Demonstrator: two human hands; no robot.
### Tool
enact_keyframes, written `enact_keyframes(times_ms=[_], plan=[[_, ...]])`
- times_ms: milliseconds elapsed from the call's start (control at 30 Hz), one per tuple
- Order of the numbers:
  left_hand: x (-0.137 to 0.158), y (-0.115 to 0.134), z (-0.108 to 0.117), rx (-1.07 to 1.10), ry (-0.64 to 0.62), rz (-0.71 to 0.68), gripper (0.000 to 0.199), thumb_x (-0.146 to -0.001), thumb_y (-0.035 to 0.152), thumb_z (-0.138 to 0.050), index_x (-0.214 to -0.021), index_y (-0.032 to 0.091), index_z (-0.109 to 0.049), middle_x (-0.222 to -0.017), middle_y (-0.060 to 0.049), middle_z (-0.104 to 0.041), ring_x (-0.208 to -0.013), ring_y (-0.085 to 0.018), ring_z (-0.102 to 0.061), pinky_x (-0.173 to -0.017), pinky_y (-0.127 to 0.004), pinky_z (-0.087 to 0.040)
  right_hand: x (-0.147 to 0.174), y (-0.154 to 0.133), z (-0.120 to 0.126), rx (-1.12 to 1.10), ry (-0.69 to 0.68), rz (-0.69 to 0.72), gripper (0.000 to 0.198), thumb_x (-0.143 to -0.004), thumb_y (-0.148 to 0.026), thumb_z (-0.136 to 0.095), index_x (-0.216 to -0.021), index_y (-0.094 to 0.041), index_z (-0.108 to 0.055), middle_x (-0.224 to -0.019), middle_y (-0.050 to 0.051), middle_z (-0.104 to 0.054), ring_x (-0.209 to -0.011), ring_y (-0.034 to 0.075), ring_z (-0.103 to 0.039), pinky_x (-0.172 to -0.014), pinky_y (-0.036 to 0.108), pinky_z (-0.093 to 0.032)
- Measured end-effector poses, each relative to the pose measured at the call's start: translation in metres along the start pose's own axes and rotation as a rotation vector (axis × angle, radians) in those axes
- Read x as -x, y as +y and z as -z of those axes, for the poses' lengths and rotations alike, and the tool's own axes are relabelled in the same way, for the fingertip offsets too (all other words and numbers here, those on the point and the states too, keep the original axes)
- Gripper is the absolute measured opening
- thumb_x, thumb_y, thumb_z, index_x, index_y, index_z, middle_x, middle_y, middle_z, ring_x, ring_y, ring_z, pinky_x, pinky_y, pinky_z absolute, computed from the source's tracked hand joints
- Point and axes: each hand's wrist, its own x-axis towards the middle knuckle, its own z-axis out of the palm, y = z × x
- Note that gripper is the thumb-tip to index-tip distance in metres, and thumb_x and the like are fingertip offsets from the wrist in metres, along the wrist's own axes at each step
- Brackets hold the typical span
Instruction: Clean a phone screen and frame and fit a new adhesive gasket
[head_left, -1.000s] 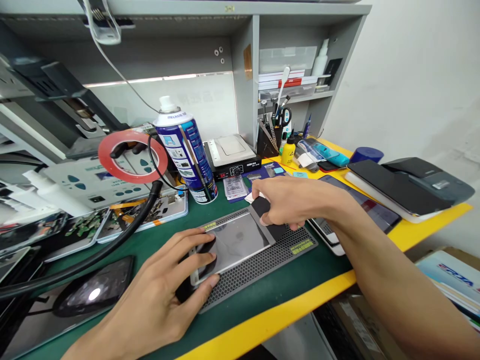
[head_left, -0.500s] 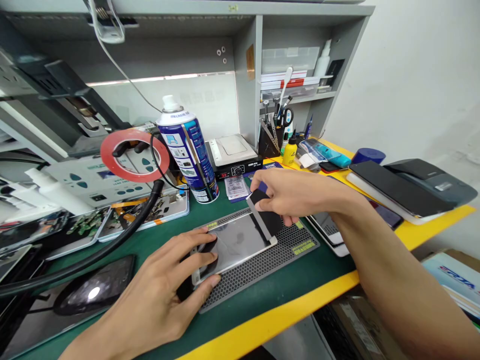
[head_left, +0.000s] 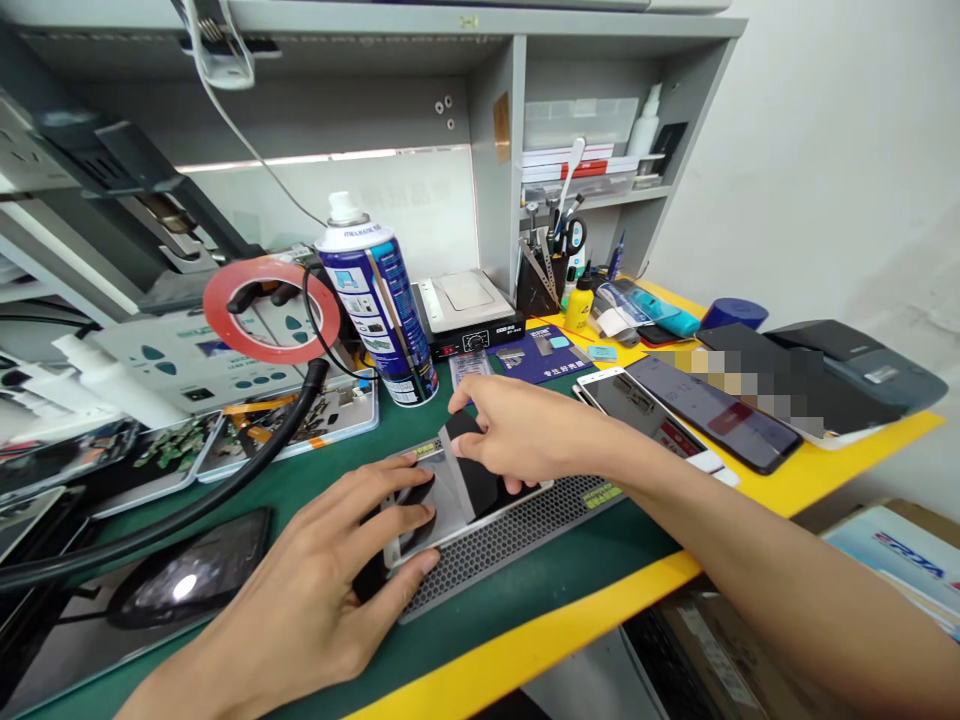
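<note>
A white-edged phone screen (head_left: 439, 512) lies on a perforated dark grey mat (head_left: 495, 540), its surface reflective. My left hand (head_left: 337, 560) presses its fingertips on the left end of the screen, with the thumb at the near edge, holding it down. Pinched between the fingers of my right hand (head_left: 510, 425) is a flat black piece with a straight grey edge (head_left: 459, 470). That edge rests across the middle of the screen. To its right, part of the screen shows glossy black; my right hand hides the rest.
Behind stands a blue spray can (head_left: 375, 310), beside a roll of red-rimmed tape (head_left: 217, 310). A white phone (head_left: 622, 400) and a black phone (head_left: 720, 410) lie to the right. At left are a black hose (head_left: 285, 450) and a dark glossy mouse-shaped object (head_left: 187, 575).
My right hand has moved left along the screen with the black piece, from near the right end to the middle. My left hand stays in place. Phones and a blue card behind are now uncovered.
</note>
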Motion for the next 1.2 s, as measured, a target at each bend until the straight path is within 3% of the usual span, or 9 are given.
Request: enact_keyframes(times_ms=[267,400,667,1067,1200], plan=[[-0.002,0.003,0.002,-0.024,-0.015,0.012,0.028,-0.094,0.035,-0.062,-0.122,0.029,-0.063,-0.145,-0.007,-0.056,-0.135,-0.029,-0.053,-0.105,-0.045,-0.054,-0.002,-0.002,-0.012,0.070,0.051,0.013,0.059,-0.084,-0.051,-0.067,-0.131,-0.020,-0.052,-0.088,0.005,-0.074,-0.045,0.015,-0.063,-0.040,0.025,-0.039],[-0.001,0.003,0.002,-0.029,-0.040,0.024,0.029,-0.095,0.037,-0.062,-0.123,0.030,-0.063,-0.147,-0.006,-0.055,-0.138,-0.029,-0.051,-0.107,-0.045,-0.053,-0.002,-0.006,-0.018,0.171,0.151,0.098,0.049,-0.084,-0.044,-0.067,-0.126,-0.021,-0.059,-0.094,0.007,-0.075,-0.063,0.019,-0.068,-0.050,0.025,-0.038],[-0.001,0.002,0.001,-0.025,-0.036,0.033,0.030,-0.095,0.038,-0.062,-0.124,0.031,-0.061,-0.148,-0.004,-0.053,-0.139,-0.028,-0.049,-0.109,-0.045,-0.052,-0.003,-0.010,-0.024,0.224,0.170,0.155,0.045,-0.087,-0.037,-0.062,-0.129,-0.020,-0.064,-0.108,0.013,-0.076,-0.092,0.029,-0.071,-0.060,0.028,-0.042],[-0.001,0.002,0.001,-0.012,-0.041,0.038,0.028,-0.094,0.037,-0.063,-0.122,0.031,-0.062,-0.146,-0.005,-0.055,-0.138,-0.028,-0.049,-0.107,-0.045,-0.053,-0.001,-0.002,-0.004,0.326,0.111,0.124,0.042,-0.083,-0.043,-0.067,-0.119,-0.023,-0.066,-0.095,0.009,-0.074,-0.082,0.026,-0.068,-0.054,0.026,-0.039],[-0.002,0.003,0.002,-0.015,-0.043,0.048,0.028,-0.094,0.038,-0.063,-0.121,0.031,-0.063,-0.144,-0.006,-0.056,-0.136,-0.029,-0.052,-0.105,-0.044,-0.054,0.001,0.001,0.004,0.328,0.061,0.096,0.046,-0.083,-0.044,-0.068,-0.122,-0.021,-0.063,-0.086,0.007,-0.074,-0.066,0.020,-0.067,-0.051,0.026,-0.038]])
